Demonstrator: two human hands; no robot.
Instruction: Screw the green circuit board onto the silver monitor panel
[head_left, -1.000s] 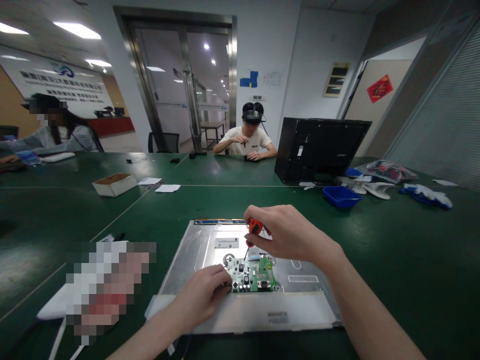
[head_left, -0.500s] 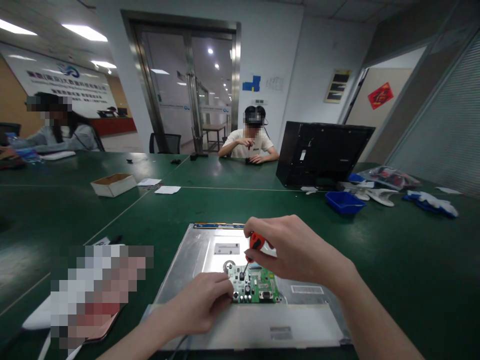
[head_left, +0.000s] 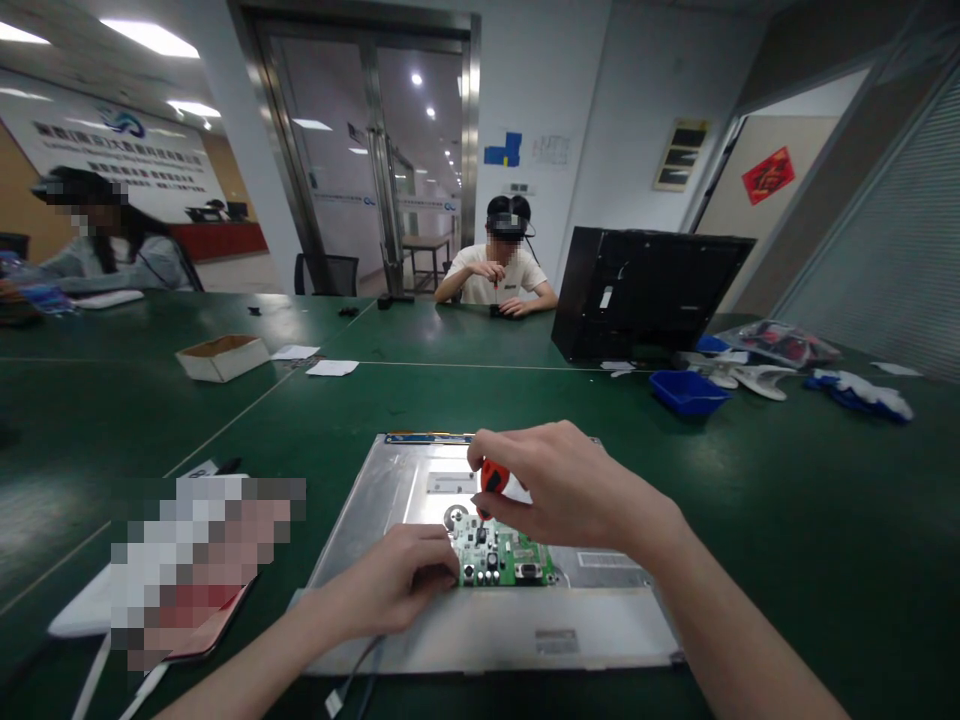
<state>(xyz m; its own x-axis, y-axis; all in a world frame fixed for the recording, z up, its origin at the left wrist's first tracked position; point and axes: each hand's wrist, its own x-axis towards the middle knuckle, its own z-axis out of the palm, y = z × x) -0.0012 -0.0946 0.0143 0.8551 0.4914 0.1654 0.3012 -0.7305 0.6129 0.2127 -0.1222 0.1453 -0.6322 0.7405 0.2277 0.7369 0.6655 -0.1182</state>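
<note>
A metal display panel (head_left: pixel 615 625) lies flat on the green table, with a green circuit board (head_left: pixel 517 560) on its middle. My right hand (head_left: pixel 551 485) is closed round the red and black handle of a screwdriver (head_left: pixel 493 476), whose shaft points down at the upper left part of the board. At the board's left edge rests my left hand (head_left: pixel 401 580), fingers curled together; whether they grip the edge is hidden. A cable with a white plug (head_left: pixel 334 702) comes out below the panel near my left wrist.
A pinkish phone-like item (head_left: pixel 217 620) and white cables lie left. Farther back are an open box (head_left: pixel 223 358), papers (head_left: pixel 332 368), a black monitor (head_left: pixel 652 292), a blue tray (head_left: pixel 688 392) and gloves (head_left: pixel 859 395). Two people sit across the table.
My right hand and the screwdriver have shifted slightly left over the board. The whole view has moved a little, and the cable's white plug now shows at the bottom.
</note>
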